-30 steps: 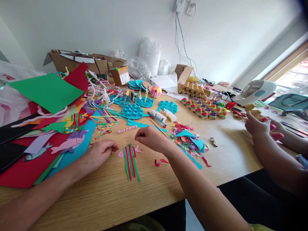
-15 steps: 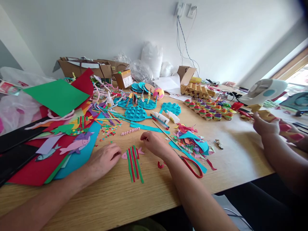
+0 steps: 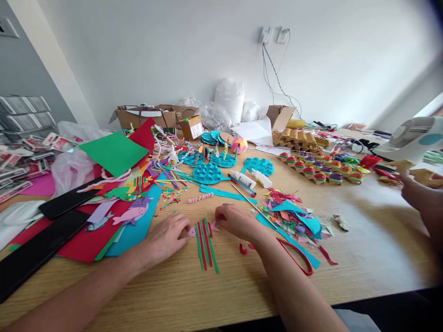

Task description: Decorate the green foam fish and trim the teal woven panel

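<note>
A pink paper fish (image 3: 191, 232) lies on the table between my hands, crossed by green and red paper strips (image 3: 206, 246) whose long ends hang past its body toward me. My left hand (image 3: 169, 235) is at the fish's head, thumb and forefinger closing at its nose. At the tail, my right hand (image 3: 235, 220) rests with curled fingers against the tail's edge; the fingertips are partly hidden. Red paper scraps (image 3: 243, 249) lie beside my right forearm. Red-handled scissors (image 3: 304, 263) sit to the right of that arm, partly covered.
Coloured paper sheets (image 3: 114, 150) and black phone-like slabs (image 3: 44, 251) lie left. Beyond my hands are glue bottles (image 3: 262, 178), a wooden stick (image 3: 254, 204), paper scraps (image 3: 294, 212) and turquoise egg-carton pieces (image 3: 207, 173). Another person's hand (image 3: 418, 193) is at far right, near a fan (image 3: 411, 138).
The view has swung left and up, so everything appears shifted right and lower. Both my hands have drawn slightly closer to the fish. The other person's hand is now partly out of view.
</note>
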`<state>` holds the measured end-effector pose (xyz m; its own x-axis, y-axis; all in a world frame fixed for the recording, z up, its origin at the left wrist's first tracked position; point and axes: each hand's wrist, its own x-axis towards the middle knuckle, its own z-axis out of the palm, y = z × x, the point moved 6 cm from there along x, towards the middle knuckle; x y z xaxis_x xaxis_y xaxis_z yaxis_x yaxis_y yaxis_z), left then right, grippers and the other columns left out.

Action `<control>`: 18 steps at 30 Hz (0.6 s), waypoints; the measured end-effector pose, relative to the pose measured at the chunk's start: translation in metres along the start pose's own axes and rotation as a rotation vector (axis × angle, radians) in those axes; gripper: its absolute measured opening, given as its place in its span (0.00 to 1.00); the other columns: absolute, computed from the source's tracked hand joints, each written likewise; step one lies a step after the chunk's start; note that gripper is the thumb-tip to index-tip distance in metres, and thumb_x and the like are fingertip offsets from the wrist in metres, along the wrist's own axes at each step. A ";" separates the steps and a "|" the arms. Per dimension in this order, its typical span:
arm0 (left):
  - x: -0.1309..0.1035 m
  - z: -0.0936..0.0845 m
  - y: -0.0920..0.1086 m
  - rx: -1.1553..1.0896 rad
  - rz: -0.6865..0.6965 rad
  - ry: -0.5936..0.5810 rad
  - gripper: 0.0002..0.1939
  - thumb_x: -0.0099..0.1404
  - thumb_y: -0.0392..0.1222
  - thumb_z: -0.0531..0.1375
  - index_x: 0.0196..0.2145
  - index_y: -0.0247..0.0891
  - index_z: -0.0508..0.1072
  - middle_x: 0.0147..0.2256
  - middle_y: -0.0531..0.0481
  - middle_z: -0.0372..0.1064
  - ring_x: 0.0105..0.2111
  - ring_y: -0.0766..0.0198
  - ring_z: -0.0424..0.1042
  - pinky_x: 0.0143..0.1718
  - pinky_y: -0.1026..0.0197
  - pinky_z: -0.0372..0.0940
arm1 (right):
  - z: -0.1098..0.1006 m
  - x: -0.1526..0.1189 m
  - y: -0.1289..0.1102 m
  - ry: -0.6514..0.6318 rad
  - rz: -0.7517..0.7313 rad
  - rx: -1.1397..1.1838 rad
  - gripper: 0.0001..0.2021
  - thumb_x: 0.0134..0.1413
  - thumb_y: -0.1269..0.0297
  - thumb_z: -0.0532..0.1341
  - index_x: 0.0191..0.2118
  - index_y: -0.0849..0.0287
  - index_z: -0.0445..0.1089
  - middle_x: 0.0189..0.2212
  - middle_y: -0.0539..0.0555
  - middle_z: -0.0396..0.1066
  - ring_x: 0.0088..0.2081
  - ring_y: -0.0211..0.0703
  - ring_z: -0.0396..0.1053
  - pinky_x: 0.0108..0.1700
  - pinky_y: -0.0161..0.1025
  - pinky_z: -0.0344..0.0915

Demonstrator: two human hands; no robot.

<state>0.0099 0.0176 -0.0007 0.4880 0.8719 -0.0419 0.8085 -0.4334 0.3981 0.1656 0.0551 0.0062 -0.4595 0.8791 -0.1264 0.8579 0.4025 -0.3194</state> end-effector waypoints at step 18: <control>0.000 0.004 0.001 -0.006 0.098 0.100 0.07 0.61 0.37 0.50 0.32 0.38 0.68 0.33 0.49 0.67 0.37 0.60 0.66 0.38 0.59 0.60 | 0.000 -0.001 -0.005 -0.007 -0.020 0.001 0.08 0.51 0.68 0.55 0.37 0.57 0.69 0.33 0.53 0.70 0.35 0.39 0.65 0.33 0.32 0.54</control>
<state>0.0118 0.0159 -0.0042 0.5286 0.8442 0.0890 0.7567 -0.5162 0.4011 0.1615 0.0521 0.0083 -0.4782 0.8690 -0.1268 0.8483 0.4197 -0.3228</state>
